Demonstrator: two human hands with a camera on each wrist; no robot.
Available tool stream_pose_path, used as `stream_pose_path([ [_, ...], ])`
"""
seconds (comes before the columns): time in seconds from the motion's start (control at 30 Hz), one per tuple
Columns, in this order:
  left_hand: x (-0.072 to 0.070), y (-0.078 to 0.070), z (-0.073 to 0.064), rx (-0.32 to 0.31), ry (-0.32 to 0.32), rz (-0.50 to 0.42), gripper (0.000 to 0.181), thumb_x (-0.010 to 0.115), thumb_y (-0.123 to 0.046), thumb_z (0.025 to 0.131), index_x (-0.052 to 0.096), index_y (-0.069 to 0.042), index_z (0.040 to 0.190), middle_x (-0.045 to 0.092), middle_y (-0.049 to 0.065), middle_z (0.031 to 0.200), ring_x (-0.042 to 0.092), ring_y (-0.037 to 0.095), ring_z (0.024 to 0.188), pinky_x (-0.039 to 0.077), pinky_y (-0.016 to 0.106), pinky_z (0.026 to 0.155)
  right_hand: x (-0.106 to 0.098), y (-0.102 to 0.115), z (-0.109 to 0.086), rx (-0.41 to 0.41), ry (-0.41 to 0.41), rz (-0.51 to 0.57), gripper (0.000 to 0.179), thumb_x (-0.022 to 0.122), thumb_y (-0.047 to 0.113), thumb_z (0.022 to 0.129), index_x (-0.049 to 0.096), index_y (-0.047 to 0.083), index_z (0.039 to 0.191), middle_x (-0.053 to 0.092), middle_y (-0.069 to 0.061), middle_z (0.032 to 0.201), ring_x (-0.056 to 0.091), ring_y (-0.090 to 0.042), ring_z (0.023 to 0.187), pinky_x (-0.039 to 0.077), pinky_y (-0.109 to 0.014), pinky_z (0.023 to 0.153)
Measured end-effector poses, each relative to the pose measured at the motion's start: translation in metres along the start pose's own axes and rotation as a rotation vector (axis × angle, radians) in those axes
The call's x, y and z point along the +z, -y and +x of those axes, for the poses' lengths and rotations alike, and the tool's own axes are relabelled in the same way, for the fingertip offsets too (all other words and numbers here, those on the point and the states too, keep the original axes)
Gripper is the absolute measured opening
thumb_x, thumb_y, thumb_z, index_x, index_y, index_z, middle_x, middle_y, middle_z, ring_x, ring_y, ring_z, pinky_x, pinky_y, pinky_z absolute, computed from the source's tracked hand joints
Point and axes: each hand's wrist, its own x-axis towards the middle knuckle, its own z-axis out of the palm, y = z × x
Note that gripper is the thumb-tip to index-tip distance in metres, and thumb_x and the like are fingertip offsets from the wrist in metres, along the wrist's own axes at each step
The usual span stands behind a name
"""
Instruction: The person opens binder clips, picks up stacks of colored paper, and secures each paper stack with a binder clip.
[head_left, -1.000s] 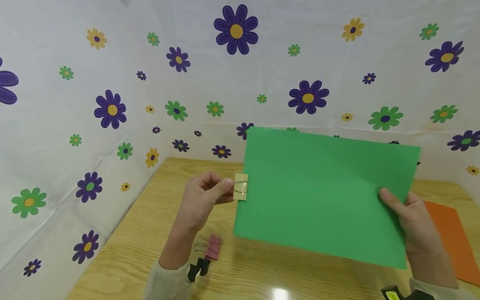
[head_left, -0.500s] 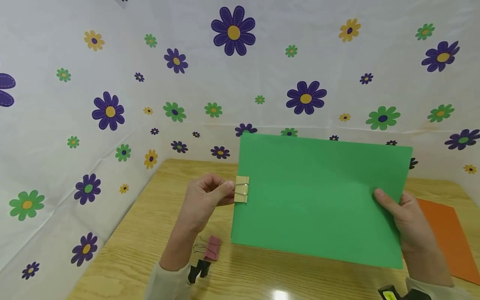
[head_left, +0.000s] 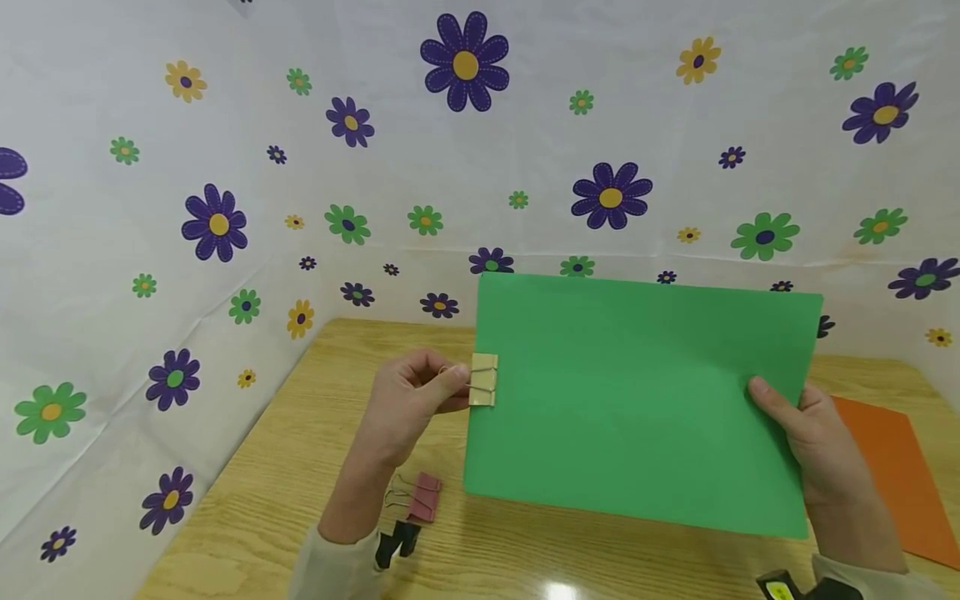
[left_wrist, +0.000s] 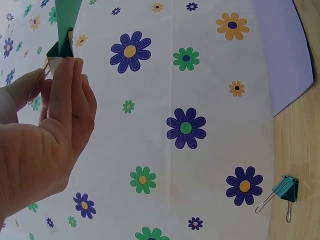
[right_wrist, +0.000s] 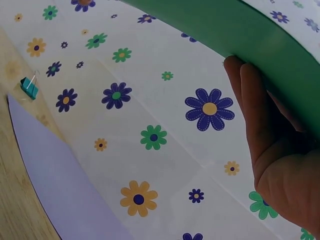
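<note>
Green paper [head_left: 637,408]: your left hand [head_left: 408,402] pinches its yellow binder clip [head_left: 484,380]; your right hand [head_left: 821,437] grips the opposite edge.

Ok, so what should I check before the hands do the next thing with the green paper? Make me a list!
1. Yellow clip on the edge of the green paper: ok.
2. Left hand holding the clip: ok.
3. Right hand holding the paper's other end: ok.
4. Paper laid down on the table: not ok, it's held up.
5. Pink clip out of the way of the paper: ok, it lies on the table.
6. Clip tight enough: cannot tell.
</note>
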Motion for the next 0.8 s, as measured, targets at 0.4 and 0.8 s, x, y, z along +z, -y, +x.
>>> stream_pose_path([
  [0.4,-0.0010,0.0004,0.0009,-0.017,0.010,0.014,0.016,0.066,-0.009,0.094,0.062,0.007,0.091,0.065,0.008,0.086,0.068,0.019,0.080,0.059,0.039,0.081,0.0001,0.0011,-0.0007,0.016,0.015,-0.025,0.036,0.035,0.006,0.107,0.071,0.012,0.115,0.074,-0.004,0.094,0.074,-0.018,0.077,0.059,-0.034,0.062],
  [0.8,-0.0074,0.0000,0.0021,-0.018,0.034,0.095,0.016,0.067,-0.013,0.095,0.063,0.001,0.090,0.064,0.006,0.086,0.067,0.018,0.081,0.059,0.039,0.078,-0.0010,0.0011,0.0005,0.024,-0.001,-0.135,0.036,0.037,0.010,0.108,0.072,0.014,0.108,0.074,-0.002,0.090,0.074,-0.016,0.074,0.059,-0.034,0.061],
])
